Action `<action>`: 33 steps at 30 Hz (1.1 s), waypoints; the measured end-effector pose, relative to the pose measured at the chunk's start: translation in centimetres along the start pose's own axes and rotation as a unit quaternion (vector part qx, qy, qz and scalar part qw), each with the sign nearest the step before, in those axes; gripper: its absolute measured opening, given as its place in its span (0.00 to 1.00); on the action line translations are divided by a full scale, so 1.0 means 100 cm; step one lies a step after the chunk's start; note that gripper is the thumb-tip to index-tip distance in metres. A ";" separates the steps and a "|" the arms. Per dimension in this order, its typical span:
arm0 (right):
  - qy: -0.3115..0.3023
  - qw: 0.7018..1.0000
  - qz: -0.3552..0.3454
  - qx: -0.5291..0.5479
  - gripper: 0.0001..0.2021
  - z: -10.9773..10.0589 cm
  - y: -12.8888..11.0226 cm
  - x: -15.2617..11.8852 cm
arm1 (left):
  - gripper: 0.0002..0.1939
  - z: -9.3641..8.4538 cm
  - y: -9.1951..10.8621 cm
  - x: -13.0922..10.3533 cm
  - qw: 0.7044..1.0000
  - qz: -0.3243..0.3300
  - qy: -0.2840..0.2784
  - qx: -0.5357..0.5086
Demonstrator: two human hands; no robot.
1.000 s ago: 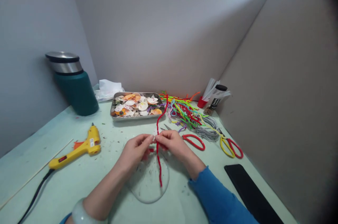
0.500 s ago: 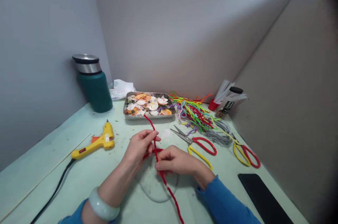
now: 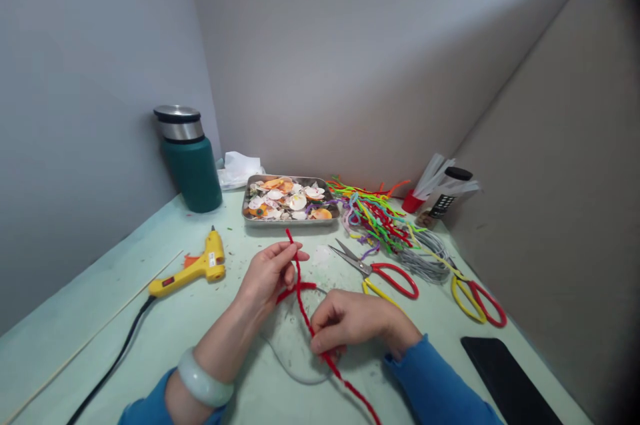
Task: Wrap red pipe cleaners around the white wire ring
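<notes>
Head view shows your left hand (image 3: pixel 267 275) pinching the red pipe cleaner (image 3: pixel 304 305) near its upper end, thumb against fingertips, so the tip stands up just above your knuckles. Your right hand (image 3: pixel 350 321) is closed in a second grip lower down the same strand, and from there the tail runs off toward the bottom edge. Between the two hands the strand curves into a small loop above a clear round disc (image 3: pixel 295 345) lying flat on the desk (image 3: pixel 125 318).

This strand looks light, fuzzy and wire-cored, so it should bend easily and hold whatever shape you give it; take it close to the bend, since a far hold will likely let it flop. The pile gives your fingers good friction.

Just right of your hands lie scissors (image 3: pixel 380 275) with red and yellow handles, blades open. Beyond them sits a tangled heap of coloured pipe cleaners (image 3: pixel 375 211), soft and bristly. A shallow metal tray (image 3: pixel 246 205) holds shells, hard and brittle-looking. Left of you rests a yellow glue gun (image 3: pixel 193 270) with its black cord.
</notes>
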State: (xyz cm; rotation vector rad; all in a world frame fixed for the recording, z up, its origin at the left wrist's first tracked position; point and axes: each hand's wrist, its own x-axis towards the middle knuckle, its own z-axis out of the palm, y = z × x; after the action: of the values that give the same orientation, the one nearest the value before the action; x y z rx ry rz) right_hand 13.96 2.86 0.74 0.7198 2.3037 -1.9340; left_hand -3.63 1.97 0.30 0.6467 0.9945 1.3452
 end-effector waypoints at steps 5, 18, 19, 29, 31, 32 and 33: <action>0.118 0.988 -0.050 0.087 0.13 0.003 0.000 0.011 | 0.09 -0.001 -0.001 -0.003 0.997 -0.037 -0.068 -0.028; 0.405 0.897 -0.101 0.145 0.12 0.004 0.010 0.032 | 0.10 0.001 -0.010 -0.001 0.988 -0.089 -0.113 -0.049; 0.412 0.895 -0.103 0.140 0.12 0.004 0.011 0.033 | 0.10 0.000 -0.011 -0.001 0.989 -0.091 -0.107 -0.041; 0.461 0.867 -0.109 0.156 0.13 0.004 0.010 0.036 | 0.10 0.003 -0.011 -0.003 0.993 -0.094 -0.067 -0.012; 0.463 0.864 -0.107 0.169 0.11 0.004 0.008 0.036 | 0.11 0.004 -0.011 -0.004 0.993 -0.095 -0.072 0.000; 0.465 0.862 -0.105 0.173 0.11 0.004 0.008 0.035 | 0.11 0.004 -0.011 -0.004 0.993 -0.093 -0.072 0.007; 0.469 0.859 -0.104 0.178 0.10 0.004 0.009 0.035 | 0.12 0.004 -0.011 -0.004 0.993 -0.091 -0.074 0.015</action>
State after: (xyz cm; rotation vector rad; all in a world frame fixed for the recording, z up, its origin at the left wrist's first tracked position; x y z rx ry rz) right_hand 11.05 3.73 -1.34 1.8844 2.5294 -2.5244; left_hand -2.69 1.46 -0.33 0.6530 0.9322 1.1093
